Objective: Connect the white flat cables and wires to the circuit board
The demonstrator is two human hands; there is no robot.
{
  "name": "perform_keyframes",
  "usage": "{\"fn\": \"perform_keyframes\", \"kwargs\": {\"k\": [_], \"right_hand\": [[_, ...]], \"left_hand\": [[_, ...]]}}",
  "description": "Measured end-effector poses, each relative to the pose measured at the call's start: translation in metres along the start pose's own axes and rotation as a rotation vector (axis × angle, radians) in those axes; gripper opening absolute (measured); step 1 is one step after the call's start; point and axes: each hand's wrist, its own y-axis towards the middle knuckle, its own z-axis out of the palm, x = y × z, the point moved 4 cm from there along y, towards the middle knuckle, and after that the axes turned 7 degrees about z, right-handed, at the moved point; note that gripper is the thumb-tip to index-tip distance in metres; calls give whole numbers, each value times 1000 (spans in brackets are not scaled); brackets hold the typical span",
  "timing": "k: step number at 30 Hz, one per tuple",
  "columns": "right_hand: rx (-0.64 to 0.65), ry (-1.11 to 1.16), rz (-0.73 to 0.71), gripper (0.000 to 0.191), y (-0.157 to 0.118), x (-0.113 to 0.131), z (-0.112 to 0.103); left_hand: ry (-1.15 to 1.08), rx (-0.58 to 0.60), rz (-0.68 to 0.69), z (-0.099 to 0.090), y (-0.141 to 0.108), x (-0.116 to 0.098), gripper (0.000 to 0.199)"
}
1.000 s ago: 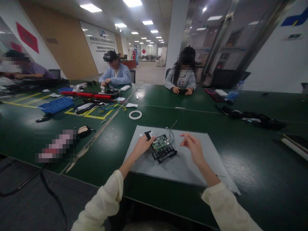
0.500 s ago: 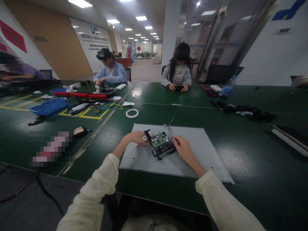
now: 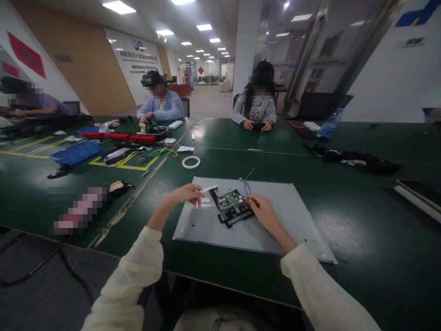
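Green tabletop (image 3: 220, 161) in a lit office, with a circuit board (image 3: 231, 201) in a black frame (image 3: 243, 214) on a pale panel (image 3: 275, 225).
Hands apart, on opposite sides of the board: a thin white strip (image 3: 208, 189) pinched in the left hand (image 3: 193, 195), near the frame's far left corner; fingertips of the right hand (image 3: 263, 210) at its right edge, beside a grey cable (image 3: 247, 186) (too small to tell whether clamped on either). Beyond the panel, a white ring (image 3: 191, 167); farther left, a blue tray (image 3: 76, 152).

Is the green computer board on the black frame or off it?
On: the green board lies against the black frame, whose dark bars show beside it. Whether it's fastened there, I cannot tell.
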Motion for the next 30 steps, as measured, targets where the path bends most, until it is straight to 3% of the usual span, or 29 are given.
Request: {"fn": "perform_keyframes", "kwargs": {"k": [6, 10, 13, 16, 20, 23, 26, 30], "right_hand": [[-127, 292, 127, 28, 0, 20, -12], [61, 614, 291, 34, 5, 52, 5], [222, 739, 307, 38, 8, 82, 23], [278, 788, 266, 38, 12, 102, 34], [312, 796, 255, 42, 20, 108, 41], [256, 815, 261, 37, 30, 107, 37], [99, 942, 283, 27, 50, 104, 17], [-137, 1105, 313, 16, 92, 94, -33]], "left_hand": [[-309, -65, 130, 18, -16, -7, 32], [-481, -114, 189, 39, -16, -18, 35], [-507, -130, 240, 56, -11, -31, 38], [-483, -131, 259, 70, -4, -42, 41], [-532, -125, 259, 81, 2, -49, 44], [-618, -118, 254, 83, 4, -53, 43], [-630, -85, 231, 84, 5, -53, 42], [-441, -255, 241, 95, -3, -53, 40]]}}
